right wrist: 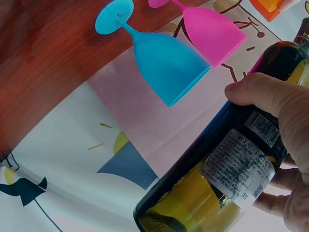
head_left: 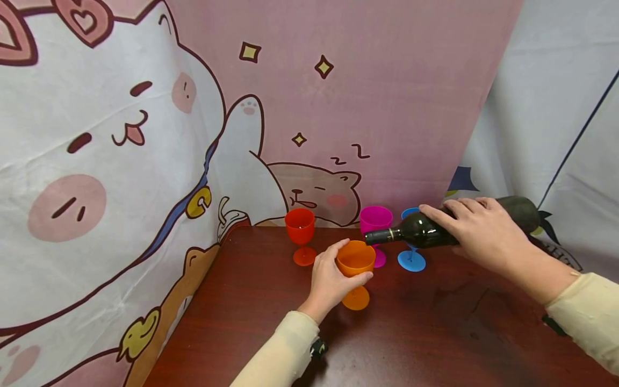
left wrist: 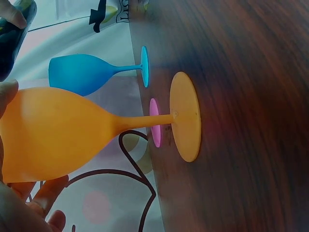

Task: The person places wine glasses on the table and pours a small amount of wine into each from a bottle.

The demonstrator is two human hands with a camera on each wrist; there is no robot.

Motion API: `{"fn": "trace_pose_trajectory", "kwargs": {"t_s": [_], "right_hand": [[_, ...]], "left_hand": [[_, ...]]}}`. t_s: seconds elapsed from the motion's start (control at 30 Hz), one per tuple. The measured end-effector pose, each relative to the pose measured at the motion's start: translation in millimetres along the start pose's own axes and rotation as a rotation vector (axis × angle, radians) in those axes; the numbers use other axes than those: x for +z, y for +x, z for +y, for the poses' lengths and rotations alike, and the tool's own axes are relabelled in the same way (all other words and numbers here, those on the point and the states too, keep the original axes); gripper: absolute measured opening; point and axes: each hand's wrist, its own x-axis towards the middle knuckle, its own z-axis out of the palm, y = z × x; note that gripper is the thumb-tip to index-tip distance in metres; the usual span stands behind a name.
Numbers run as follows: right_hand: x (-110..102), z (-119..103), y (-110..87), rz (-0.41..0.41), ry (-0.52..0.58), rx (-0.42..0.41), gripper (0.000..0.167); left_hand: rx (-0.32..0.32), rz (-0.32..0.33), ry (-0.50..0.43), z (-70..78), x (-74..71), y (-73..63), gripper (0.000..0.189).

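Observation:
My left hand [head_left: 328, 280] grips the bowl of an orange plastic goblet [head_left: 357, 266], thumb on the near side and fingers round the far side. With my right hand [head_left: 488, 231] I hold a dark glass wine bottle [head_left: 419, 231] round its body. The bottle lies nearly level, its neck pointing left and its mouth right at the goblet's rim. A white printed label [right wrist: 237, 166] shows on the bottle in the right wrist view. No stream of liquid shows at the mouth.
Behind stand a red goblet [head_left: 300, 228] to the left, a magenta goblet [head_left: 376, 217] in the middle and a blue goblet [head_left: 412, 261] under the bottle. The brown wooden table [head_left: 251, 322] meets a cartoon-printed cloth backdrop [head_left: 401, 107] at the back and left.

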Motion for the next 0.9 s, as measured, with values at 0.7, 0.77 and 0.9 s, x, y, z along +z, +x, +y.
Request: {"fn": "trace_pose_trajectory", "kwargs": {"t_s": [0.7,0.77,0.9], "right_hand": [[-4.5,-2.7,2.1,-0.051,-0.045,0.000,0.106],[-4.7,-2.8,2.3,-0.043,-0.048,-0.006,0.105],[-5.1,-2.7,2.2,-0.031,-0.052,-0.016,0.103]], "left_hand": [[-0.024,-0.009,-0.011,2.7,-1.6,-1.5,0.083],[-0.021,-0.009,-0.012,2.7,-1.6,-1.5,0.083],[-0.017,-0.007,-0.010,2.9,-1.6,-1.6,0.082]]}}
